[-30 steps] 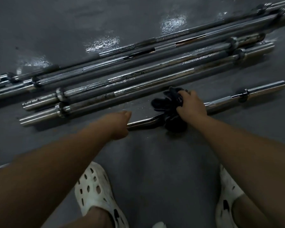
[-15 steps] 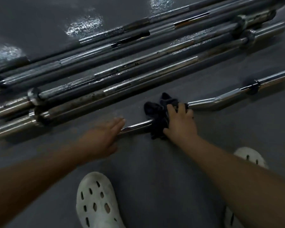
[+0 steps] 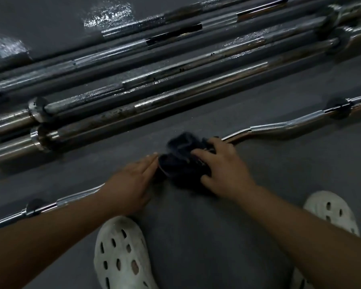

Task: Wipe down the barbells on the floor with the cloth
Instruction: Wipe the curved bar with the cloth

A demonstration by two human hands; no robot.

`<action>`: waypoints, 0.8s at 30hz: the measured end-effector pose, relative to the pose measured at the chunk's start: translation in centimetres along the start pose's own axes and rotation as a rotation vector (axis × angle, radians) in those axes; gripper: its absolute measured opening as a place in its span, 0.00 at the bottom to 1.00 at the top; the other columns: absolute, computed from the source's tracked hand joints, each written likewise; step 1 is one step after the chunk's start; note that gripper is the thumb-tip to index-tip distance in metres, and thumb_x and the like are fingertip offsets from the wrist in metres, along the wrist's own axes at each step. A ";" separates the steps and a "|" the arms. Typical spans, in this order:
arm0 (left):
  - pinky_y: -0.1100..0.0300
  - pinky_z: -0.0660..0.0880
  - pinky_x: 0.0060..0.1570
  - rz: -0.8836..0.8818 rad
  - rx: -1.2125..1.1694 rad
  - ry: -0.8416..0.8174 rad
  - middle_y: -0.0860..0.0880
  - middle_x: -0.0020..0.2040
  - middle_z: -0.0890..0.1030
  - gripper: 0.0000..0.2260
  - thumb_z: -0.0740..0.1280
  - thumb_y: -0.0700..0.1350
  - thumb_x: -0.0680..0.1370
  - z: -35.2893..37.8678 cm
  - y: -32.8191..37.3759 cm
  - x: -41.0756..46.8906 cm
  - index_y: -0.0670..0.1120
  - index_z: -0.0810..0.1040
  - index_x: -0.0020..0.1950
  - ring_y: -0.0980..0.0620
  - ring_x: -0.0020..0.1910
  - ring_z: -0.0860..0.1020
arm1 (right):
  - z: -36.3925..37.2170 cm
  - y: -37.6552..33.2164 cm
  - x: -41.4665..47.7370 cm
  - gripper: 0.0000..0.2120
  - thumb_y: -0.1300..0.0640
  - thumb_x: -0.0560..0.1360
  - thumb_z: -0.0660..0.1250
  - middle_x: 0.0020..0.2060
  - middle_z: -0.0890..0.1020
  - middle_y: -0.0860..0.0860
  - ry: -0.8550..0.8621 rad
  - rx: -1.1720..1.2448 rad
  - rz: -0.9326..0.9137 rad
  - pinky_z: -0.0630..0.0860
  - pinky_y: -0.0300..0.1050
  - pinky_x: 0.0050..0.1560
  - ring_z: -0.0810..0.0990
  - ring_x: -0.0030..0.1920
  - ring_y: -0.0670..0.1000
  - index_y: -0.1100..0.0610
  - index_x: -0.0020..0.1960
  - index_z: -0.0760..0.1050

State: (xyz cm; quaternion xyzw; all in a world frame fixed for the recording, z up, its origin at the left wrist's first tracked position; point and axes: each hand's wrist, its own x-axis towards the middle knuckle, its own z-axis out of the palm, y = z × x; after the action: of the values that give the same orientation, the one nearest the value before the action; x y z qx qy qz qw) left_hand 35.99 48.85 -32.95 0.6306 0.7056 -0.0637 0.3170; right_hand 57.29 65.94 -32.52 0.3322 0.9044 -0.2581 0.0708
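Note:
A chrome curl bar (image 3: 279,127) lies on the grey floor, running from lower left to upper right. A dark cloth (image 3: 182,161) is bunched over its middle. My right hand (image 3: 223,170) lies on the cloth with fingers curled into it, gripping it against the bar. My left hand (image 3: 131,184) rests on the bar just left of the cloth, fingers straight and touching the cloth's edge. The bar's middle is hidden under the cloth and both hands. Several long straight barbells (image 3: 175,88) lie side by side farther away.
My feet in white perforated clogs (image 3: 121,255) stand near the bottom edge, one at centre left and one (image 3: 331,211) at right. Wet shiny patches (image 3: 108,15) mark the floor beyond the barbells. Bare grey floor lies between the clogs.
The view has moved closer and leftward. My left hand has slid right along the curl bar until its fingertips meet the cloth. My right hand keeps the cloth on the bar's middle.

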 end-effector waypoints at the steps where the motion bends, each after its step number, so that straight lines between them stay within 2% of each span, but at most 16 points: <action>1: 0.59 0.52 0.72 -0.011 0.005 -0.002 0.43 0.80 0.52 0.44 0.66 0.52 0.69 0.3 0.2 0.2 0.44 0.49 0.80 0.45 0.77 0.58 | -1.0 1.2 0.4 0.32 0.50 0.67 0.73 0.72 0.65 0.53 -0.025 -0.019 -0.060 0.74 0.54 0.62 0.69 0.66 0.61 0.44 0.71 0.72; 2: 0.56 0.55 0.73 -0.016 -0.007 0.001 0.42 0.79 0.55 0.44 0.66 0.51 0.67 0.7 0.3 0.3 0.43 0.52 0.80 0.44 0.76 0.61 | -1.8 2.9 1.0 0.32 0.49 0.66 0.72 0.71 0.68 0.54 0.022 -0.033 -0.036 0.73 0.53 0.63 0.71 0.65 0.62 0.45 0.70 0.73; 5: 0.50 0.60 0.74 -0.046 -0.024 0.041 0.41 0.79 0.57 0.44 0.65 0.52 0.65 2.0 0.5 0.4 0.42 0.55 0.79 0.43 0.76 0.62 | -2.8 6.2 2.5 0.31 0.49 0.68 0.69 0.70 0.68 0.59 0.319 0.056 0.446 0.67 0.54 0.68 0.69 0.67 0.66 0.49 0.71 0.72; 6: 0.49 0.59 0.74 -0.055 -0.015 0.052 0.42 0.79 0.55 0.45 0.65 0.53 0.66 2.2 0.8 0.3 0.42 0.54 0.80 0.44 0.77 0.60 | -2.1 5.3 2.6 0.31 0.49 0.69 0.69 0.73 0.66 0.59 0.316 0.038 0.544 0.65 0.54 0.70 0.65 0.69 0.66 0.50 0.72 0.71; 7: 0.49 0.57 0.75 -0.067 -0.013 0.062 0.42 0.80 0.55 0.45 0.64 0.55 0.66 2.3 1.0 0.2 0.42 0.53 0.80 0.44 0.77 0.58 | -1.0 3.7 2.5 0.32 0.49 0.68 0.69 0.74 0.65 0.57 0.273 -0.021 0.539 0.65 0.55 0.70 0.63 0.71 0.65 0.49 0.72 0.71; 8: 0.50 0.55 0.75 -0.078 -0.008 0.058 0.42 0.79 0.56 0.45 0.63 0.56 0.65 2.4 1.1 0.3 0.42 0.54 0.80 0.44 0.77 0.59 | 0.4 1.6 2.3 0.32 0.49 0.67 0.70 0.74 0.65 0.54 0.221 -0.065 0.433 0.68 0.57 0.69 0.63 0.71 0.64 0.47 0.71 0.71; 10: 0.52 0.54 0.73 -0.084 0.016 0.037 0.37 0.76 0.63 0.44 0.61 0.58 0.64 2.2 1.1 0.4 0.39 0.61 0.77 0.40 0.74 0.65 | 1.6 -2.5 1.6 0.32 0.49 0.65 0.71 0.73 0.67 0.50 0.075 -0.090 0.078 0.73 0.57 0.64 0.65 0.70 0.61 0.44 0.69 0.71; 12: 0.53 0.52 0.72 -0.086 0.008 0.021 0.36 0.74 0.66 0.44 0.60 0.59 0.63 2.2 0.8 0.4 0.38 0.64 0.75 0.39 0.72 0.68 | 0.9 -3.4 2.0 0.32 0.48 0.66 0.71 0.73 0.66 0.49 -0.094 -0.103 -0.149 0.74 0.57 0.64 0.64 0.71 0.59 0.44 0.70 0.70; 14: 0.54 0.49 0.73 -0.070 -0.026 0.042 0.39 0.77 0.60 0.46 0.59 0.61 0.63 2.3 0.5 0.4 0.40 0.59 0.78 0.42 0.76 0.62 | -0.3 -1.1 3.3 0.31 0.46 0.67 0.69 0.71 0.69 0.50 -0.096 -0.090 -0.112 0.74 0.55 0.64 0.68 0.69 0.58 0.45 0.70 0.71; 17: 0.58 0.42 0.75 -0.047 -0.073 0.104 0.51 0.79 0.44 0.49 0.56 0.63 0.63 3.0 0.2 0.5 0.48 0.45 0.80 0.54 0.78 0.46 | -0.9 3.5 2.9 0.31 0.45 0.67 0.65 0.69 0.72 0.57 0.185 0.011 0.306 0.68 0.53 0.69 0.70 0.67 0.62 0.51 0.69 0.73; 18: 0.58 0.41 0.75 -0.042 -0.079 0.116 0.52 0.79 0.41 0.49 0.55 0.64 0.63 3.0 0.2 0.5 0.49 0.42 0.80 0.56 0.77 0.43 | -0.3 3.6 2.1 0.31 0.47 0.67 0.65 0.70 0.71 0.59 0.239 0.015 0.395 0.66 0.54 0.70 0.69 0.68 0.64 0.53 0.69 0.74; 19: 0.58 0.40 0.75 -0.041 -0.082 0.115 0.53 0.79 0.40 0.49 0.56 0.64 0.63 3.0 0.4 0.5 0.50 0.41 0.80 0.56 0.77 0.42 | 0.6 2.7 1.3 0.31 0.48 0.66 0.66 0.71 0.71 0.59 0.255 0.003 0.404 0.66 0.55 0.70 0.68 0.68 0.65 0.54 0.68 0.74; 20: 0.58 0.40 0.75 -0.042 -0.079 0.108 0.52 0.79 0.40 0.50 0.56 0.64 0.63 2.9 0.4 0.5 0.49 0.41 0.80 0.56 0.77 0.43 | 1.3 1.1 0.5 0.31 0.49 0.64 0.66 0.70 0.71 0.58 0.222 -0.005 0.318 0.69 0.57 0.69 0.69 0.67 0.65 0.54 0.67 0.75; 21: 0.58 0.41 0.74 -0.046 -0.071 0.104 0.49 0.79 0.43 0.50 0.58 0.64 0.63 2.8 0.3 0.5 0.48 0.44 0.80 0.53 0.78 0.46 | 1.7 -0.5 0.2 0.31 0.49 0.63 0.66 0.70 0.72 0.56 0.127 -0.018 0.149 0.71 0.59 0.67 0.69 0.67 0.63 0.52 0.66 0.76; 23: 0.58 0.47 0.72 -0.046 -0.068 0.043 0.40 0.78 0.57 0.48 0.60 0.62 0.62 2.0 0.4 0.3 0.41 0.56 0.79 0.44 0.76 0.60 | 0.8 -2.2 0.5 0.30 0.49 0.62 0.66 0.70 0.73 0.52 -0.098 -0.057 -0.200 0.74 0.58 0.63 0.70 0.68 0.60 0.49 0.65 0.76; 24: 0.58 0.49 0.70 -0.026 -0.077 0.066 0.38 0.76 0.61 0.47 0.60 0.61 0.62 1.9 0.3 0.3 0.39 0.60 0.77 0.42 0.74 0.64 | 0.1 -1.4 1.5 0.30 0.49 0.63 0.66 0.70 0.73 0.52 -0.115 -0.088 -0.278 0.74 0.56 0.64 0.71 0.68 0.60 0.49 0.66 0.76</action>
State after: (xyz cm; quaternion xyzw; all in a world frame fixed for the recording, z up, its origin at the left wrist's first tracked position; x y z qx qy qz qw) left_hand 36.94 48.27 -34.52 0.6105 0.7256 -0.0196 0.3168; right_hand 55.21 65.80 -32.47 0.1851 0.9466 -0.2440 0.1005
